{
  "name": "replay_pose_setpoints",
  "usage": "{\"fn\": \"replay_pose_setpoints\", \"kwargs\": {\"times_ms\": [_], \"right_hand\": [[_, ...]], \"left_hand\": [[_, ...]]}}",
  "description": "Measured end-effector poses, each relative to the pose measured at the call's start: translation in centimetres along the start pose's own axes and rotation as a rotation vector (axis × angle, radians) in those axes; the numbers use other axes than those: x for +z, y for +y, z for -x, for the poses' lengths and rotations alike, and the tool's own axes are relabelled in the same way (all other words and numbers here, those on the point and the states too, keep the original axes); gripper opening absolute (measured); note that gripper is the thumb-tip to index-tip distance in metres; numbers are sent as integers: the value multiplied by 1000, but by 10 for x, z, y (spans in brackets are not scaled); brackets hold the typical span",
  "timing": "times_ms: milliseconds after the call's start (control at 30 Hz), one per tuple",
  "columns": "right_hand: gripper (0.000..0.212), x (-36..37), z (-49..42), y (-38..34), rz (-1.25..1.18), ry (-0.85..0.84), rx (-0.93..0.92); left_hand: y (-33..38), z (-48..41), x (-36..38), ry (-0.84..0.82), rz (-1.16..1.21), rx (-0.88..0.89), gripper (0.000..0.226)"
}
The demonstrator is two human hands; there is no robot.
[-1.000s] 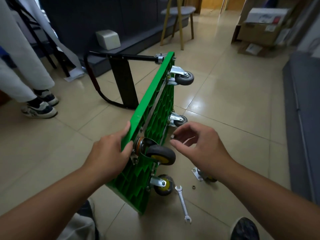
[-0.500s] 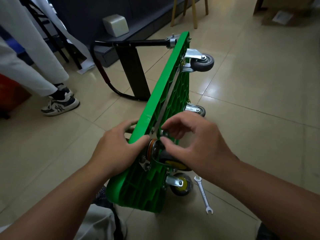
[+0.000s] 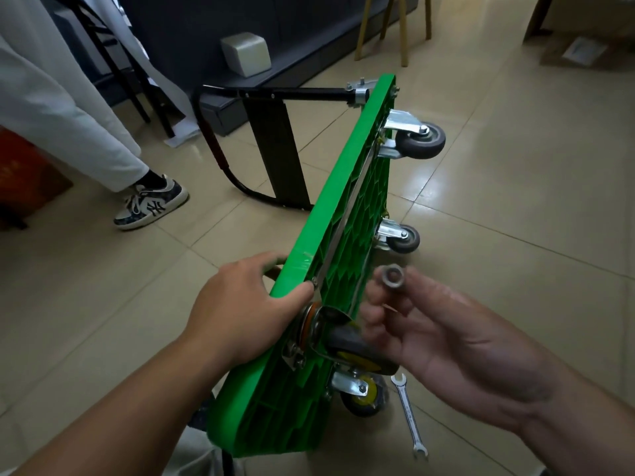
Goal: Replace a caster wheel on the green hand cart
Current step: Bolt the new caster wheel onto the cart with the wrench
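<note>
The tiled floor (image 3: pixel 515 218) carries the green cart (image 3: pixel 347 214), which is tipped on its long edge with the ribbed underside facing right and the black handle (image 3: pixel 275 94) sticking out to the left. The left hand (image 3: pixel 240 304) grips the cart's upper edge, with the thumb on the near side and the fingers wrapped over the far side, just beside the near caster (image 3: pixel 357 345). That yellow-hubbed caster sits between the two hands.

The right hand (image 3: pixel 446 334) is motion-blurred. Its fingers hold a grey nut (image 3: pixel 392 277) at their tips, up and to the right of the caster and clear of the cart.

A bystander's sneaker (image 3: pixel 151 206) bears an "NY" logo. A wrench (image 3: pixel 409 417) lies on the floor under the right wrist.
</note>
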State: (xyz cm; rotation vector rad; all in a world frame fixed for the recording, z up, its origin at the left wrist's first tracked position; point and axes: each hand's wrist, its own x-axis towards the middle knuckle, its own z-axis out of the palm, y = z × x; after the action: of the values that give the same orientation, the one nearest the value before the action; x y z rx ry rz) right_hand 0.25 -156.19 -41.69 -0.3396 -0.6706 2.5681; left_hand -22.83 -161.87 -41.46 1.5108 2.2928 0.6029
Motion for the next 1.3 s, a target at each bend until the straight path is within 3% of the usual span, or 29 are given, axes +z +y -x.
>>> {"fn": "replay_pose_setpoints", "kwargs": {"times_ms": [133,200,267,333,400,733,1133,1300], "right_hand": [[23,-8,4,4,4,-46,54],[23,-5,2,3,99,36,44],[20,-4,-3,5,485,247,-74],[16,-5,-12,9,1135,483,-358],[18,-12,-21,16,1372,533,-509],[18,-22,-58,30,1286,562,-406],[19,-22,-71,41,1157,569,-377],[15,-22,-70,44,1208,573,-416]], "left_hand": [[3,0,0,8,-29,0,33],[4,-1,1,10,-39,9,34],[2,-1,1,4,-35,14,37],[1,0,1,-2,-15,9,40],[-1,0,2,-2,15,6,40],[-4,-4,7,60,272,-31,40],[-2,-1,7,60,307,-26,36],[-1,1,7,71,292,-8,36]]}}
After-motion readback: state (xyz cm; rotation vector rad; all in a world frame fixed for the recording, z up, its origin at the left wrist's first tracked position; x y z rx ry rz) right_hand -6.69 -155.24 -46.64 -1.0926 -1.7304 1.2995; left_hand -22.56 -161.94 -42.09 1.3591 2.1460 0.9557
